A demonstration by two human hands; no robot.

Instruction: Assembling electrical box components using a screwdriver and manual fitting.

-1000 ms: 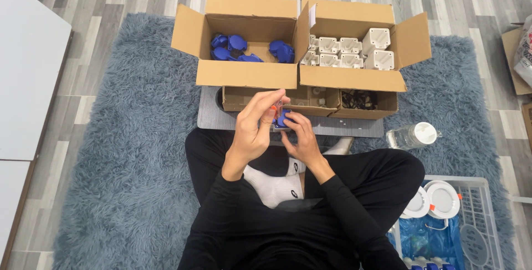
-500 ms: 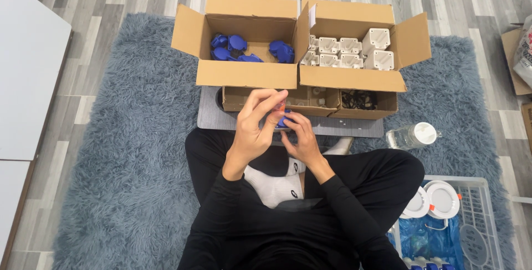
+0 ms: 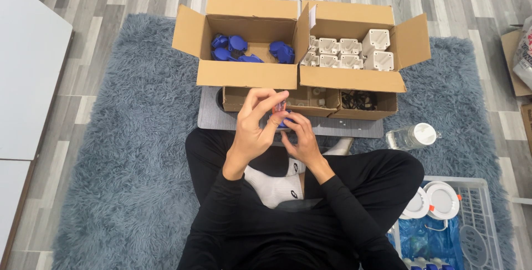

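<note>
The person sits cross-legged on a shaggy grey-blue rug (image 3: 127, 137), both hands raised together over the lap; the left hand (image 3: 252, 129) has its fingers curled, thumb and fingertips pinched on a small clear piece with a reddish tint (image 3: 280, 106), too small to name further; the right hand (image 3: 299, 137) sits just beside it, touching, its grip closed around a small blue plastic part (image 3: 285, 120) that shows only partly between the fingers; the two pieces meet between the hands, near the front edge of a grey board (image 3: 210, 117) on the rug; on the far side stand two open cardboard boxes side by side; the left box (image 3: 246, 73) holds loose blue plastic parts (image 3: 238, 48); the right box (image 3: 354, 79) holds white square housings (image 3: 346, 51) packed in rows; nearer, on the board, two shallow cardboard trays sit side by side, the left tray (image 3: 310, 101) partly hidden behind the hands, the right tray (image 3: 363, 104) with dark wiry bits; to the right a clear plastic bottle with a white cap (image 3: 413, 136) lies on the rug; at near right a white wire basket (image 3: 479, 214) holds round white discs (image 3: 432, 201) and blue packets (image 3: 424, 239).
</note>
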